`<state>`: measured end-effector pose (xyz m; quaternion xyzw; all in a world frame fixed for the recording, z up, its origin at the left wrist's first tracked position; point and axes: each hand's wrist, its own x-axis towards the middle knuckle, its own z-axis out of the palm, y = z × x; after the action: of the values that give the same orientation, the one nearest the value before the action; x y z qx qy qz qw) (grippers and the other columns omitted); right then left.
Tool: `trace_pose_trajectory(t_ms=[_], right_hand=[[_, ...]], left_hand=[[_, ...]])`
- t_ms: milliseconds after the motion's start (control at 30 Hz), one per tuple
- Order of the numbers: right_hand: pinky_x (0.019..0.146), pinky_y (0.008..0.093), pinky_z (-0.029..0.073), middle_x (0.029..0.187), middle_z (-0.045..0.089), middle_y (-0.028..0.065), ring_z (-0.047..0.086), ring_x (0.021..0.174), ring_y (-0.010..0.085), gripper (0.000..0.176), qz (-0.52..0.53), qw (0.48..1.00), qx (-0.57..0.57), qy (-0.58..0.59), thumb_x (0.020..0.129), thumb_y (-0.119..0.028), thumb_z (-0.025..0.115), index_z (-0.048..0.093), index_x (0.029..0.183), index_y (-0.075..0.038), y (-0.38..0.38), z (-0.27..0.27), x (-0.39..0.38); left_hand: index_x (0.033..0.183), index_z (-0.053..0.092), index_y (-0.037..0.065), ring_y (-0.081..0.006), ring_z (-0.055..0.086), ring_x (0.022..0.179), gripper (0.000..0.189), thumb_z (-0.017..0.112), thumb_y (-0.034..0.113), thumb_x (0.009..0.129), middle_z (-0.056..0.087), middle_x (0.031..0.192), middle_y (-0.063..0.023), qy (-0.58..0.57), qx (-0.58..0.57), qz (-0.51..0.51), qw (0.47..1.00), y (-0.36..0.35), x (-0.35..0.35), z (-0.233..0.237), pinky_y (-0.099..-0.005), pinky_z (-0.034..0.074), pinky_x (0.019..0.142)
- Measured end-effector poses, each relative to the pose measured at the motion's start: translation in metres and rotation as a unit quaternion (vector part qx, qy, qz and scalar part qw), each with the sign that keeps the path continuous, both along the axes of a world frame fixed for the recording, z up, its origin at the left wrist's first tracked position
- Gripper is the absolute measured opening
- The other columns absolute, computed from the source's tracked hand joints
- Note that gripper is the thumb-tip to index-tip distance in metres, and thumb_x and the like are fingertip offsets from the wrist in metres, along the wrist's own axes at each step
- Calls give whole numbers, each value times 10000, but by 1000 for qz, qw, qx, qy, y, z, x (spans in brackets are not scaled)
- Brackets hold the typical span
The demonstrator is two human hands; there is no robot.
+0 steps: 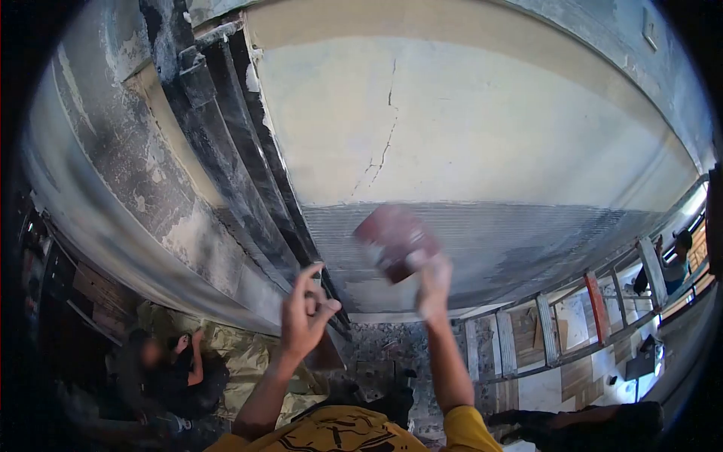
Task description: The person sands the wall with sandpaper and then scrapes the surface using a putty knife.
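My right hand (434,290) grips a reddish-brown sheet, seemingly sandpaper (398,237), with pale dusty patches. Both are smeared by motion in front of the wall's ribbed grey lower band (512,245). My left hand (303,320) is raised near the dark door frame (260,166). Its index finger and thumb stand apart, the other fingers are partly curled, and nothing shows in it. Above the grey band, the cream wall (467,113) has a thin jagged crack (387,147).
A ladder (547,328) stretches across the lower right. One person (169,377) sits low at left near crumpled olive sheeting (248,354); another person (675,264) is at far right. Debris (384,343) covers the floor below my hands.
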<state>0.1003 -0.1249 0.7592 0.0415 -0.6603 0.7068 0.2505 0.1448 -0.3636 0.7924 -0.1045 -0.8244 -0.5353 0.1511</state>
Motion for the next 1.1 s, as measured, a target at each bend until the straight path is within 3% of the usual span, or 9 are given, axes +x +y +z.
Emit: trace_pose_trajectory(t_ms=[67,233,400,467,667,833,933,1033,1100], right_hand=[[779,368,478,947,652,199,598,829,268,367,104,983,143,50,1019,-265,557,625,1147,72,-32,22,39],[728,391,487,900,655,177,599,759,234,288,211,972,43,-98,1026,-228,570,651,1050,47,-55,-23,59],[780,350,503,950,683,134,626,813,190,359,167,977,49,-126,985,-283,658,630,1169,24,-56,-53,57],[787,333,504,960,686,118,631,826,178,392,153,977,30,-144,969,-297,686,618,1192,18,-58,-55,56],[725,335,496,850,678,108,579,758,148,327,347,908,126,-200,960,-253,699,597,1059,41,-69,-63,51],[656,312,434,730,540,8,487,720,99,247,314,927,69,-192,952,-204,710,583,937,9,-87,-72,63],[750,323,490,880,618,51,581,836,116,304,315,914,51,-252,941,-220,732,587,1070,13,-97,-100,77],[973,389,496,1246,587,138,605,1126,209,644,336,896,-75,-282,907,-314,771,457,1380,-8,-97,-116,90],[989,387,485,1243,594,144,597,1140,216,665,336,889,-82,-299,904,-323,773,450,1388,-1,-95,-126,110]], left_hand=[[1262,559,-6,-93,547,791,394,716,119,923,583,867,-3,-94,159,-95,978,21,-1,-22,-238,456,707],[1192,601,-8,-106,607,873,334,702,196,949,668,1001,-54,-158,81,-89,980,14,5,-48,-271,496,715],[1188,608,-4,-112,632,899,378,721,256,937,685,1018,-54,-144,151,-93,974,-11,25,-86,-282,506,723],[1220,601,8,-114,639,906,419,735,272,924,684,1012,-49,-169,54,-79,981,-17,35,-81,-274,506,727],[1319,524,32,-134,645,936,529,749,311,930,649,1075,-47,-191,172,-103,961,-17,45,-103,-292,530,774],[1284,531,19,-110,638,864,476,751,247,930,637,1023,-49,-240,222,-68,943,-50,46,-148,-267,531,721],[1280,530,4,-82,623,810,486,757,244,923,635,990,-41,-333,235,6,913,-64,54,-173,-246,513,670],[1367,466,-54,-182,607,1009,613,716,319,949,602,1170,-133,-265,202,97,938,-36,50,-180,-319,494,839],[1397,436,-73,-224,585,1092,661,695,351,960,577,1243,-171,-223,235,131,937,-13,47,-180,-346,473,916]])
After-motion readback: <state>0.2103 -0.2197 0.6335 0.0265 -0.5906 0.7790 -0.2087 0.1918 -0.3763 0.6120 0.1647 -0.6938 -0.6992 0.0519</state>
